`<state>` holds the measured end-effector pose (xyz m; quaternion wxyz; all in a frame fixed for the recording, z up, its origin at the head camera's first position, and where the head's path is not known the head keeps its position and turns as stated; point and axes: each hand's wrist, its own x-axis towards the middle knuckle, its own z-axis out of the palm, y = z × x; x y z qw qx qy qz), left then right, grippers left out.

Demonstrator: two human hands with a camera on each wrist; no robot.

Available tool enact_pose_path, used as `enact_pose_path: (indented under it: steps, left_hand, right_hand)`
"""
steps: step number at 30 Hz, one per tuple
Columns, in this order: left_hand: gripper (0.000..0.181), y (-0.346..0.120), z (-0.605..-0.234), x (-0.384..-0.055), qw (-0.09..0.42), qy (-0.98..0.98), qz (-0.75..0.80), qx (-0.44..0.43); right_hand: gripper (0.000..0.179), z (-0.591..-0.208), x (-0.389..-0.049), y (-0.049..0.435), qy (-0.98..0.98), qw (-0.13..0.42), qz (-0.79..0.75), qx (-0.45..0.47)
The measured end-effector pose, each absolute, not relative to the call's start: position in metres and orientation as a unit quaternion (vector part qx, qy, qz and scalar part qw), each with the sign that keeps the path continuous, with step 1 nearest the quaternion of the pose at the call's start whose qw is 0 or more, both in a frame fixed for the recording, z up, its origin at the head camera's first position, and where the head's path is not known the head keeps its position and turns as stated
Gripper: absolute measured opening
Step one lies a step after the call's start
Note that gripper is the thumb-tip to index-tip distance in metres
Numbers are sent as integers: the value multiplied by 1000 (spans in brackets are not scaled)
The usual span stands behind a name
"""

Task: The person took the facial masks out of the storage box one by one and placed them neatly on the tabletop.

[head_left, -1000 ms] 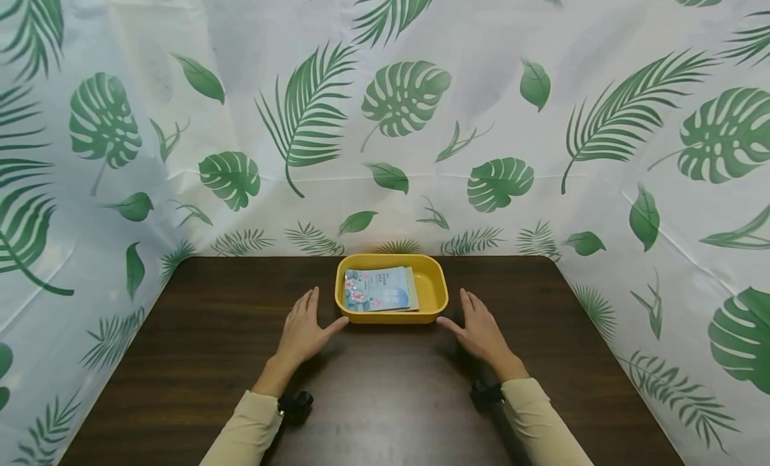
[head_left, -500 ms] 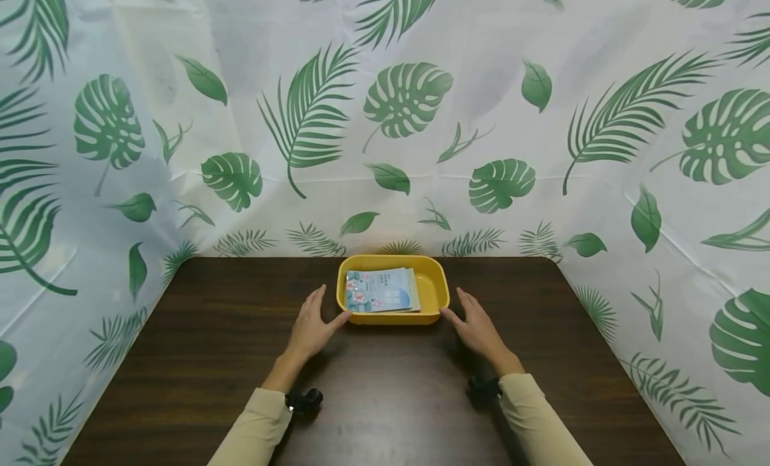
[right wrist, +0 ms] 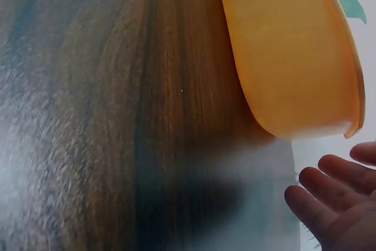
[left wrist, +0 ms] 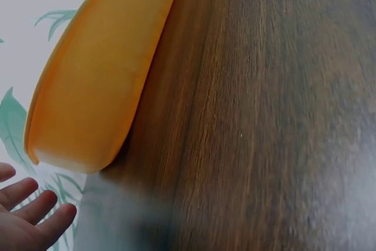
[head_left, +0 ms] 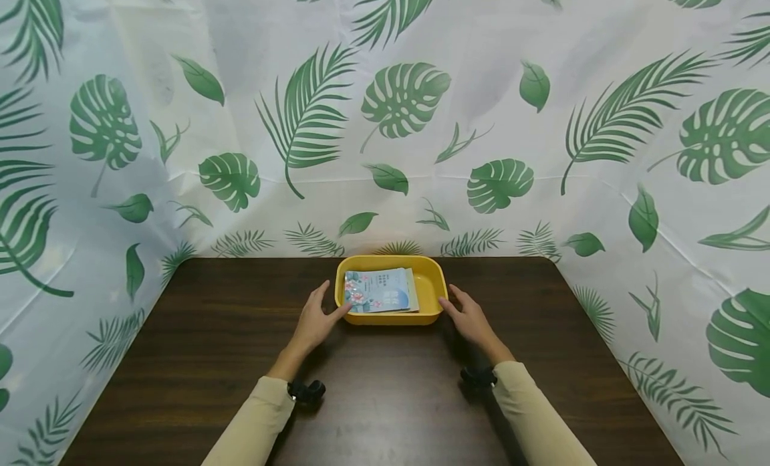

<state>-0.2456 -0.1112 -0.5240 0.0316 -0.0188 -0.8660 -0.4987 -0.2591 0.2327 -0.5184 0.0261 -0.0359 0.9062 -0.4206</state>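
A yellow plastic bin point(head_left: 430, 295) with rounded corners sits near the back edge of the table. Inside it, toward the left, lies a light-blue flower-printed packet point(head_left: 375, 290) on top of a pale yellowish one point(head_left: 412, 292). My left hand point(head_left: 314, 320) is at the bin's left end, its thumb right at the front-left rim and its fingers extended beside the wall. At the opposite end my right hand point(head_left: 472, 319) mirrors it, thumb at the front-right rim. Both wrist views show relaxed, spread fingers point(left wrist: 56, 224) just off the bin's end walls.
The dark wood-grain table point(head_left: 385, 399) extends on both sides and in front of the bin. A white cloth with green leaf prints point(head_left: 409, 98) hangs right behind the table's back edge and along its sides. Each wrist wears a black camera strap point(head_left: 307, 391).
Both hands have moved inward toward the bin's ends, and the thumbs have come up to its front corners. The bin and packets have stayed in place.
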Motion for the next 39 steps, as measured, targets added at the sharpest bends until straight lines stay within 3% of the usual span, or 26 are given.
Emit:
enact_pose_path:
  steps: [21, 39]
  left_hand:
    - [72, -99, -534, -258, 28, -824, -566, 4]
    - [57, -100, -535, -258, 53, -817, -574, -5]
  right_hand:
    - [51, -530, -269, 225, 874, -7, -485, -22]
    - [47, -532, -268, 218, 839, -3, -543, 18]
